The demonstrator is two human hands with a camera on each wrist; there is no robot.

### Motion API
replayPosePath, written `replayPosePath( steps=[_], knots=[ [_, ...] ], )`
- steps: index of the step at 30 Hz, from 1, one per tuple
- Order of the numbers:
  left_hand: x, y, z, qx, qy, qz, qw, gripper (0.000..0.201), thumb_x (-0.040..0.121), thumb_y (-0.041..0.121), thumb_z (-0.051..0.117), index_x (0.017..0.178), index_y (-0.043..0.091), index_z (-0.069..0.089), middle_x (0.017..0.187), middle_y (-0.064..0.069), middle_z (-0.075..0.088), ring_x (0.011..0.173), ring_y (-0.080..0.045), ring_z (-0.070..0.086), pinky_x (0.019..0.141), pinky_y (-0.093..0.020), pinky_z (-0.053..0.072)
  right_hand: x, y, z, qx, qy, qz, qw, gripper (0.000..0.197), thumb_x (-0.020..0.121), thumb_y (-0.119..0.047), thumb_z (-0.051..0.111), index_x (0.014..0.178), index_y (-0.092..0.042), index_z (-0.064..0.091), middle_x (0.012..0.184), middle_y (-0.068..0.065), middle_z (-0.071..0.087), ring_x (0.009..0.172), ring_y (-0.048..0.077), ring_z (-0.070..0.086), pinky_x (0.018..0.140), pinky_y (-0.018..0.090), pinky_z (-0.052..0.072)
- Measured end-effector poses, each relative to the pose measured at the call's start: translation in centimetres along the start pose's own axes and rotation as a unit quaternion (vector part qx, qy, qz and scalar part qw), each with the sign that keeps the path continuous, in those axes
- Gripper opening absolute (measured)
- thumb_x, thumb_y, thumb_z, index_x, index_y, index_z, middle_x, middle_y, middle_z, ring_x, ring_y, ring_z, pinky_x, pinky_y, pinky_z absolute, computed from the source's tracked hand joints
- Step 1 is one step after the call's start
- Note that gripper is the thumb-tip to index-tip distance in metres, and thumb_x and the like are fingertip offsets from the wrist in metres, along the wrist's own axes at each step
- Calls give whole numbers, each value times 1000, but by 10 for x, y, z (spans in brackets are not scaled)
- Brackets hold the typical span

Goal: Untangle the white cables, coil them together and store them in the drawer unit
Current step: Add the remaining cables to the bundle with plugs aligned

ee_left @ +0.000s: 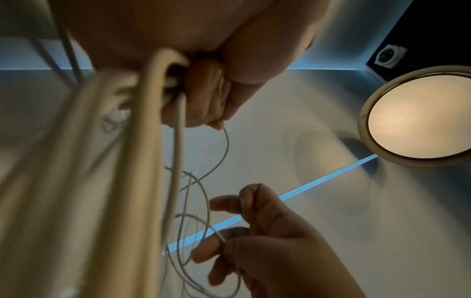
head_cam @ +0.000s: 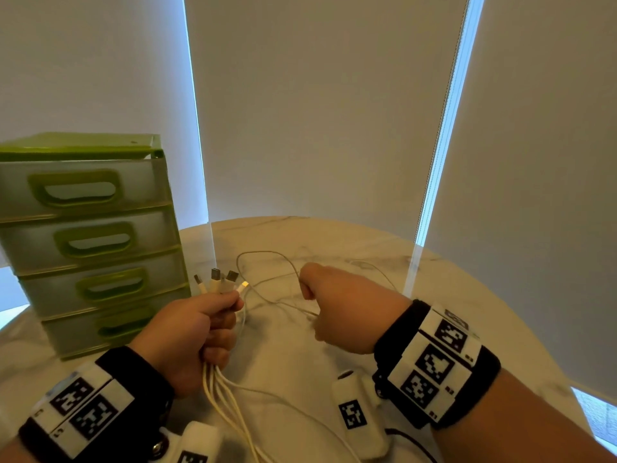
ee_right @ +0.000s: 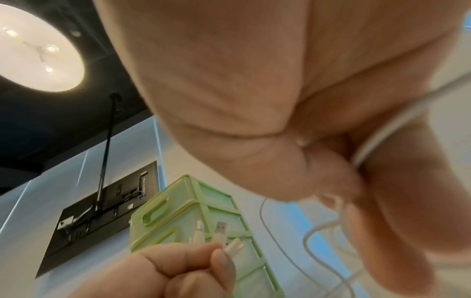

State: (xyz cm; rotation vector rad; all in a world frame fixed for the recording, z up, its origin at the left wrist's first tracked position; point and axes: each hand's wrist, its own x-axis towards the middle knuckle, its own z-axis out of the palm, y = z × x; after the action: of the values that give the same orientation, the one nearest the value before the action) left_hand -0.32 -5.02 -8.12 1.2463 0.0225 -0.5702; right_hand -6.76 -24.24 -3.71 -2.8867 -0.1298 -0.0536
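My left hand (head_cam: 213,324) grips a bundle of several white cables (head_cam: 227,392) just below their plugs (head_cam: 220,280), which stick up above the fist. The cables hang down from under the fist toward me. My right hand (head_cam: 320,302) is curled round thin white cable strands (head_cam: 267,295) that loop over the marble table (head_cam: 434,269). In the left wrist view the thick cables (ee_left: 142,161) run past the palm and the right hand (ee_left: 254,238) holds thin loops. The green drawer unit (head_cam: 90,242) stands at the left, all drawers closed. In the right wrist view the left hand (ee_right: 178,268) holds the plugs (ee_right: 221,236) before the drawer unit (ee_right: 193,221).
The round table's far edge (head_cam: 300,220) meets grey window blinds. The drawer unit stands close to my left hand. A round ceiling lamp (ee_left: 418,117) shows in both wrist views.
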Motion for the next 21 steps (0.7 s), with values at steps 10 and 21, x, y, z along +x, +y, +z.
replayPosePath(
  steps=[10,21],
  knots=[
    [-11,-10,17,57,-28,2,998,23,94,26,54,97,5,64,76,-11,70,42,-8,27,35,-13,20,-2,-19,5,234,94,-74,965,12,79,-12,58,90,-14,54,76,2,58,61,10,46,56,25,41],
    [-7,-11,17,22,26,29,999,28,96,22,55,104,-2,67,77,-11,71,40,-7,28,36,-14,20,9,-17,14,301,74,-30,950,26,82,-5,58,100,-22,62,90,1,72,64,5,60,60,22,48]
  ],
)
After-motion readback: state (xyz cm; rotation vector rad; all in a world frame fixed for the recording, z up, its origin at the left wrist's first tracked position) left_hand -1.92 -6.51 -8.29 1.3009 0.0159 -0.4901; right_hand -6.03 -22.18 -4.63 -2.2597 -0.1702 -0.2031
